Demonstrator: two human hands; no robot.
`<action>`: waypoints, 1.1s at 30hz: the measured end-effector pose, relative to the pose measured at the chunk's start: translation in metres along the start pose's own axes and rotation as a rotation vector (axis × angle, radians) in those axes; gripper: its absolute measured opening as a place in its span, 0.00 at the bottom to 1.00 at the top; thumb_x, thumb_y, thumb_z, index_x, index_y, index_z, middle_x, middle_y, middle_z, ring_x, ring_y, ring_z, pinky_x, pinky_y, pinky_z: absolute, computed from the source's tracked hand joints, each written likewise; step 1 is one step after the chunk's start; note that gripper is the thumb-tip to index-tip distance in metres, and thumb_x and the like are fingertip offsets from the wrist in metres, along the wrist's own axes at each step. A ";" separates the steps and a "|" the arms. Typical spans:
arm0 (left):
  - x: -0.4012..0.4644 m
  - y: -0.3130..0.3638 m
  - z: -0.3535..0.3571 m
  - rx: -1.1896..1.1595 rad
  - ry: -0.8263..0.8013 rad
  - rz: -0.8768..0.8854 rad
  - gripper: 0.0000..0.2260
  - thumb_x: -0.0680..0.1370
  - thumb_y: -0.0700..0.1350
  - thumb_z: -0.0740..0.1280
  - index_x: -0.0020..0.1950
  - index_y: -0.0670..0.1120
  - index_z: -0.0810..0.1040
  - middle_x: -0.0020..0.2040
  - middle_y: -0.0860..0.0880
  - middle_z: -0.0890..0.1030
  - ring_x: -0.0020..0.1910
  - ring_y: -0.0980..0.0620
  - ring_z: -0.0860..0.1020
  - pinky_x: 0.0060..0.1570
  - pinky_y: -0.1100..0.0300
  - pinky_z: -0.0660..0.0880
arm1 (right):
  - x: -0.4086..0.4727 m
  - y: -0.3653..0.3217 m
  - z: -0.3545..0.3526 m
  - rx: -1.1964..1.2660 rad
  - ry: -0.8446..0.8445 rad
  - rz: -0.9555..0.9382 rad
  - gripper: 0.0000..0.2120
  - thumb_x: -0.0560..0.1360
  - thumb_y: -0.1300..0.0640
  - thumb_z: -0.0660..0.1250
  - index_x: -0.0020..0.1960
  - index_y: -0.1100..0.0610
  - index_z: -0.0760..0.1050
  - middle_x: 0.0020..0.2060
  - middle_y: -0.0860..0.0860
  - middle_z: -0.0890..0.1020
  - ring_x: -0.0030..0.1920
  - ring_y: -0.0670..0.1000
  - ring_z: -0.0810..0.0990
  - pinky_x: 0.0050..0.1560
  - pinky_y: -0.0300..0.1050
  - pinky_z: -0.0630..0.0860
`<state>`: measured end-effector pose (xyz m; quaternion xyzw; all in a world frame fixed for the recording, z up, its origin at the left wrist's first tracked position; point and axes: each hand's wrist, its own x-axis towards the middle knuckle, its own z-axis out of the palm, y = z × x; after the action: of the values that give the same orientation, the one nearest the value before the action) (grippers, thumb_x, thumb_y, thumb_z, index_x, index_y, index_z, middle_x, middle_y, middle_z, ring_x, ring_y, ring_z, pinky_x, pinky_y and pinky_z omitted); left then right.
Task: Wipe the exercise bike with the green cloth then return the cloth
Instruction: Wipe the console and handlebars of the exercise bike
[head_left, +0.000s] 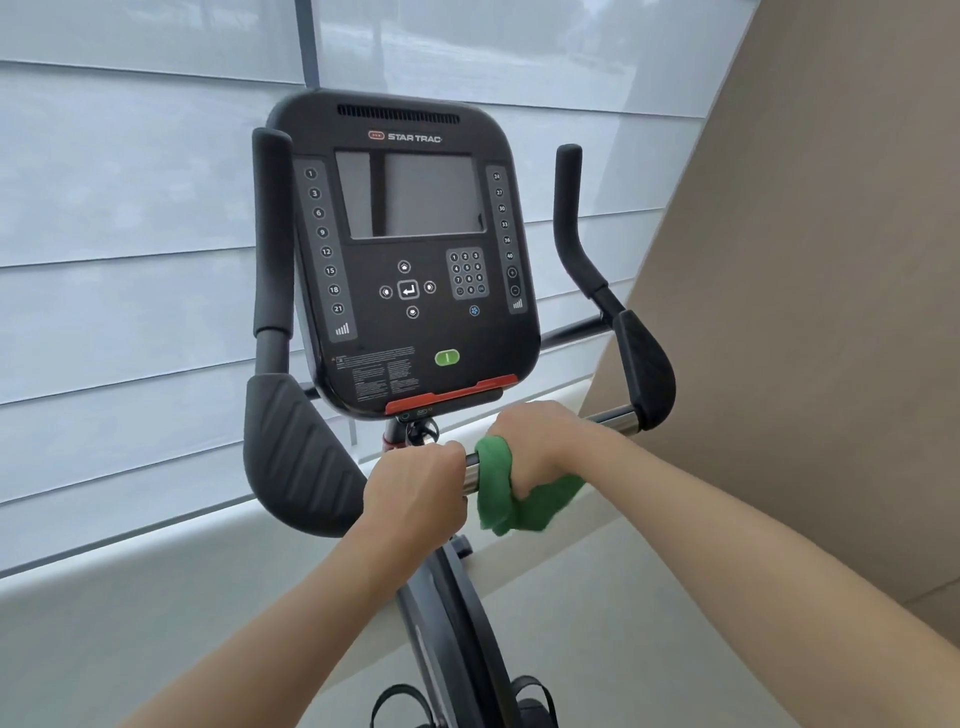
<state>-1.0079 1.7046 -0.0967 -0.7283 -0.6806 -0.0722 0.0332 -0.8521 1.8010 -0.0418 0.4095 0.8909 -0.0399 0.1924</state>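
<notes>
Bright diffuse daylight through blinds (130, 208); soft shadows; wide-angle edge bending.

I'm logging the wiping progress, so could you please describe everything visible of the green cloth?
The green cloth looks like soft, napped fabric, bunched rather than spread. It is wrapped round the chrome handlebar bar just below the console, with a loose end hanging beneath. The right hand grips it against the bar; the left hand holds the bar right beside it, seemingly not touching the cloth.
</notes>
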 end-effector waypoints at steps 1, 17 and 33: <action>0.000 0.000 0.000 -0.004 0.001 -0.002 0.05 0.74 0.45 0.66 0.46 0.50 0.71 0.31 0.53 0.66 0.28 0.51 0.66 0.29 0.57 0.62 | 0.003 0.002 -0.005 0.024 -0.056 -0.016 0.13 0.61 0.48 0.78 0.40 0.48 0.76 0.36 0.45 0.81 0.39 0.49 0.81 0.44 0.52 0.84; -0.062 -0.063 -0.031 -0.155 0.164 0.267 0.13 0.82 0.54 0.59 0.63 0.54 0.77 0.53 0.57 0.82 0.52 0.53 0.78 0.64 0.52 0.74 | -0.033 -0.027 0.051 0.003 0.543 0.060 0.14 0.74 0.43 0.69 0.53 0.49 0.72 0.45 0.45 0.77 0.45 0.50 0.76 0.53 0.51 0.76; -0.072 -0.083 0.034 -0.304 0.875 0.148 0.06 0.82 0.47 0.61 0.53 0.46 0.74 0.57 0.45 0.82 0.55 0.45 0.79 0.68 0.51 0.67 | 0.038 -0.104 -0.029 0.197 -0.260 -0.206 0.17 0.58 0.46 0.82 0.44 0.49 0.82 0.39 0.49 0.85 0.40 0.53 0.85 0.45 0.56 0.87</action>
<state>-1.0928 1.6442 -0.1455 -0.6726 -0.5304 -0.4691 0.2151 -0.9607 1.7660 -0.0377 0.3243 0.8875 -0.1993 0.2598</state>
